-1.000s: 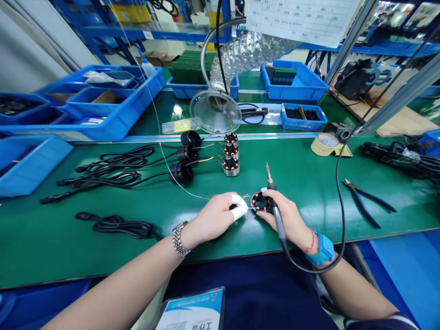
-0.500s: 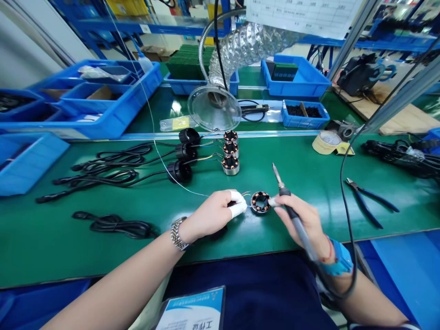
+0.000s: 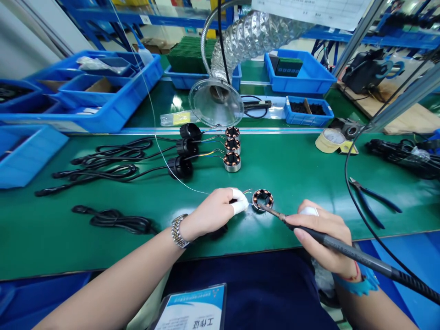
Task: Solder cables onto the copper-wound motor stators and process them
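In my right hand (image 3: 325, 233) is a soldering iron (image 3: 338, 246), gripped like a pen, its tip against the near side of a motor stator (image 3: 262, 200) with copper windings. My left hand (image 3: 220, 208), with white finger cots on thumb and finger, pinches thin wires (image 3: 250, 204) just left of that stator. A fine solder wire (image 3: 165, 162) runs down from above to this hand. Under the left wrist a black part (image 3: 218, 232) is mostly hidden. Behind, three stators (image 3: 232, 161) stand in a row, wired to black caps (image 3: 180, 167) with black cables (image 3: 123, 173).
A clear fume funnel (image 3: 216, 103) on a foil duct hangs over the back of the green bench. Cutters (image 3: 371, 199) and a tape roll (image 3: 330, 140) lie at right. Blue bins (image 3: 113, 110) stand at back left, and a coiled black cable (image 3: 118, 223) lies at left.
My right hand has drawn back from the stator to the right and tilted the iron down, bringing its tip from up in the air onto the stator. My left hand stays put.
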Demonstrator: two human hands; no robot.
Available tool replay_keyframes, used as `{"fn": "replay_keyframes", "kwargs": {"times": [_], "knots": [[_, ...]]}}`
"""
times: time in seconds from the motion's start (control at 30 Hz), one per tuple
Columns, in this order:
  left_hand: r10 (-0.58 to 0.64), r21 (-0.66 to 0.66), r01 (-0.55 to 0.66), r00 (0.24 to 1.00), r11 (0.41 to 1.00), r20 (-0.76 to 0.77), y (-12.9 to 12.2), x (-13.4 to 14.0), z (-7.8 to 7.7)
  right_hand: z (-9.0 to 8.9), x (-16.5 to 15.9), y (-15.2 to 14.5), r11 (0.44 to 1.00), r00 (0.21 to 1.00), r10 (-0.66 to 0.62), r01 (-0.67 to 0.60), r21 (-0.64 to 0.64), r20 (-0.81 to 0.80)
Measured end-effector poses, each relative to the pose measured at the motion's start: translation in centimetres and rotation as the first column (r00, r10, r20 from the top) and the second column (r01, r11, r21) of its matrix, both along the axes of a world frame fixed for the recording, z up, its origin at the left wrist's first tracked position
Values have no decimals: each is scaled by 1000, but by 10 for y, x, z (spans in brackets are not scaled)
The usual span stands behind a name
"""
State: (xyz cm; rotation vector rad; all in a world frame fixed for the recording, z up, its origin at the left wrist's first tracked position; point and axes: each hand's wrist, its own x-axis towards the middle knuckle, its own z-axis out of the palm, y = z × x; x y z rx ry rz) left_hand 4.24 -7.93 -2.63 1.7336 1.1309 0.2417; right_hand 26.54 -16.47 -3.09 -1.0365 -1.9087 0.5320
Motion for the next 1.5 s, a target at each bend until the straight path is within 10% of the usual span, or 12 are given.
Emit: {"fn": "replay_keyframes", "kwargs": {"times": [1.5], "knots": [[-8, 15, 8, 1000, 1000, -20, 1, 1, -1, 6, 3, 5, 999, 999, 33, -33, -15, -4]]}}
